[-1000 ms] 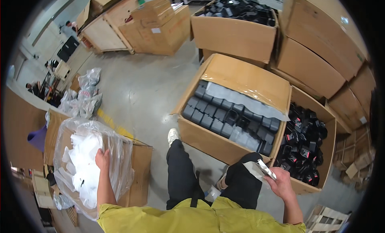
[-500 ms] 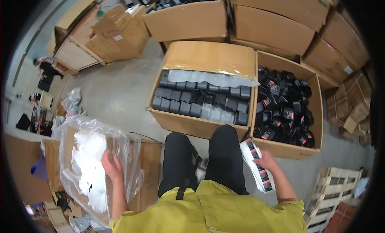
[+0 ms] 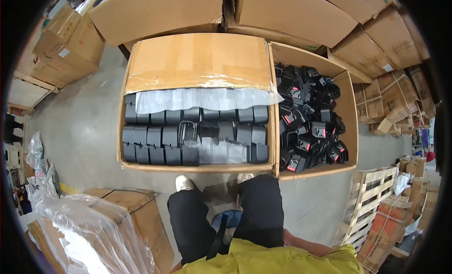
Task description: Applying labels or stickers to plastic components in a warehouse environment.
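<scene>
At the outer side of my right thigh a small part of my right hand [image 3: 287, 237] shows, its fingers hidden behind the leg. My left hand is out of sight; only a sliver of skin shows beside my shirt at the lower edge. Ahead of my knees stands a cardboard box [image 3: 197, 169] with rows of dark plastic cases [image 3: 160, 154] in it. Clear plastic wrap [image 3: 202, 99] lies across the cases, under a taped flap. A second box [image 3: 353, 128] to its right holds a heap of black parts [image 3: 308, 118], some with red labels.
At the lower left, crumpled clear plastic [image 3: 89, 222] drapes a carton [image 3: 146, 222]. A wooden pallet [image 3: 369, 198] leans at the right, next to a strapped carton [image 3: 386, 236]. Large cartons [image 3: 165, 15] line the back. A blue round seat [image 3: 227, 220] shows between my legs.
The view has shifted forward and to the left. My left hand has left the white sheets and gone out of sight. My right hand has drawn back to my thigh; its labelled strip no longer shows.
</scene>
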`<action>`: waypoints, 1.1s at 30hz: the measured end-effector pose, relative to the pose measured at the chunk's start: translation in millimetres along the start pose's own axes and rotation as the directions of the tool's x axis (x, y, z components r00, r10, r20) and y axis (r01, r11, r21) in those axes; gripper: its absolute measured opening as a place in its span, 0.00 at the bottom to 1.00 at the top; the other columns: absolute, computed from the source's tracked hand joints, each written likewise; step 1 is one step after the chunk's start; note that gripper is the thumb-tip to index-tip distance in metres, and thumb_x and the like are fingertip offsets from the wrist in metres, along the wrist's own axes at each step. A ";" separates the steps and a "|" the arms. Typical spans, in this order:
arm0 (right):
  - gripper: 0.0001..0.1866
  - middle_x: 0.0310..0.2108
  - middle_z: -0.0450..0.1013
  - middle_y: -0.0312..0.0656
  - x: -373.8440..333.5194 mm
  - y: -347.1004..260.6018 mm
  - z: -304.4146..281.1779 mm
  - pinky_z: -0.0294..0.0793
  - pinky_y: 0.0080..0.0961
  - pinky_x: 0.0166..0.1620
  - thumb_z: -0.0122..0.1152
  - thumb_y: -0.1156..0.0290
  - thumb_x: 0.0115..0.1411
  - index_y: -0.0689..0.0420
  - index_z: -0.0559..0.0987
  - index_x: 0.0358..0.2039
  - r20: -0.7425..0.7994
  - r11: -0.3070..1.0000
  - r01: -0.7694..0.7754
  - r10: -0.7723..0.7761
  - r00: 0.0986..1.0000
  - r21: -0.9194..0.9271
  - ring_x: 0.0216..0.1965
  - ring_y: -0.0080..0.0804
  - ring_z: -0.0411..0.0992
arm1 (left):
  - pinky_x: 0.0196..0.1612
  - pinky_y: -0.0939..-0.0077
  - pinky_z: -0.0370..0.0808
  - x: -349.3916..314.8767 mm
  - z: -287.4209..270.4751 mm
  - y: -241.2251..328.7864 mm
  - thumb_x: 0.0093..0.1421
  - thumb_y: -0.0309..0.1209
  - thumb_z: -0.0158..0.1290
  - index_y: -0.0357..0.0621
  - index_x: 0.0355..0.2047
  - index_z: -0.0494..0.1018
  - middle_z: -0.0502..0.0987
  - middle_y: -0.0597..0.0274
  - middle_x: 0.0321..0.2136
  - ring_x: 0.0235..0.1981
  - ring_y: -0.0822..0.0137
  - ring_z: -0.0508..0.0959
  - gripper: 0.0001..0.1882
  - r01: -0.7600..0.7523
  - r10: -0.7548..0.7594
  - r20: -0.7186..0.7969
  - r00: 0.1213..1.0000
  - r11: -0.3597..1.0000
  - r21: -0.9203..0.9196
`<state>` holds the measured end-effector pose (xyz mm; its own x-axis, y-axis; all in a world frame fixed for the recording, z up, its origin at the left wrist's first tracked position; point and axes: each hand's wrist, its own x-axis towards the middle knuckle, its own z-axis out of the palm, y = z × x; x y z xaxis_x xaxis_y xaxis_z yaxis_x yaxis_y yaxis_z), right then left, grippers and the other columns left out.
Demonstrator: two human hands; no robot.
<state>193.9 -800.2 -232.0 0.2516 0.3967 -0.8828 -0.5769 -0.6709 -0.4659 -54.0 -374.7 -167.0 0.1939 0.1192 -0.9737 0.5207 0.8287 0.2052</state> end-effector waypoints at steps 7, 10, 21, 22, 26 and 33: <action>0.15 0.35 0.73 0.44 20.3 -18.8 17.0 0.68 0.30 0.38 0.52 0.65 0.50 0.59 0.73 0.38 -0.049 0.988 0.062 -0.070 0.996 -0.145 0.35 0.36 0.70 | 0.35 0.74 0.71 -14.2 -32.4 -28.8 0.55 0.36 0.46 0.41 0.30 0.73 0.75 0.59 0.27 0.29 0.67 0.74 0.12 0.100 -0.103 -0.002 0.995 0.961 0.258; 0.15 0.34 0.73 0.45 42.5 -52.7 21.9 0.68 0.30 0.37 0.50 0.64 0.50 0.58 0.74 0.36 -0.072 0.965 0.152 -0.170 0.983 -0.214 0.35 0.38 0.70 | 0.35 0.74 0.71 -10.2 -51.6 -40.4 0.55 0.35 0.46 0.41 0.30 0.73 0.75 0.59 0.27 0.29 0.67 0.74 0.12 0.077 -0.084 0.001 0.996 0.920 0.384; 0.16 0.31 0.72 0.49 49.3 -17.4 56.4 0.66 0.34 0.37 0.49 0.58 0.50 0.57 0.76 0.30 -0.104 0.861 0.265 -0.340 0.935 -0.434 0.35 0.46 0.69 | 0.35 0.75 0.71 -22.4 -146.8 -99.4 0.54 0.35 0.46 0.41 0.29 0.73 0.75 0.60 0.26 0.29 0.68 0.74 0.12 0.000 0.036 -0.038 0.999 0.722 0.692; 0.15 0.31 0.72 0.50 51.7 -3.0 54.6 0.66 0.34 0.36 0.50 0.59 0.49 0.57 0.76 0.29 -0.113 0.898 0.241 -0.300 0.947 -0.368 0.34 0.46 0.70 | 0.35 0.75 0.71 -16.2 -147.2 -101.0 0.54 0.35 0.45 0.41 0.29 0.74 0.75 0.60 0.26 0.29 0.68 0.74 0.12 -0.007 0.048 -0.038 0.998 0.711 0.703; 0.12 0.21 0.72 0.48 76.6 43.4 27.4 0.67 0.33 0.27 0.50 0.64 0.47 0.59 0.76 0.23 -0.204 0.932 0.220 -0.285 0.937 -0.289 0.23 0.38 0.70 | 0.35 0.75 0.71 26.3 -133.7 -77.0 0.54 0.35 0.45 0.41 0.28 0.74 0.75 0.60 0.26 0.29 0.69 0.74 0.12 -0.045 0.105 -0.036 0.994 0.680 0.732; 0.16 0.24 0.72 0.49 39.9 -135.2 14.7 0.70 0.34 0.34 0.59 0.60 0.40 0.56 0.76 0.28 -0.203 0.685 -0.125 -0.034 0.979 -0.718 0.29 0.45 0.71 | 0.35 0.75 0.71 82.5 -98.6 -13.8 0.54 0.35 0.45 0.41 0.28 0.74 0.75 0.61 0.26 0.29 0.69 0.73 0.12 -0.083 0.269 -0.115 0.956 0.624 0.777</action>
<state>270.5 -684.4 -203.3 0.4236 0.2839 -0.8602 0.1313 -0.9588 -0.2519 -127.1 -322.4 -259.9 0.2302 0.3998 -0.8872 0.9549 0.0829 0.2851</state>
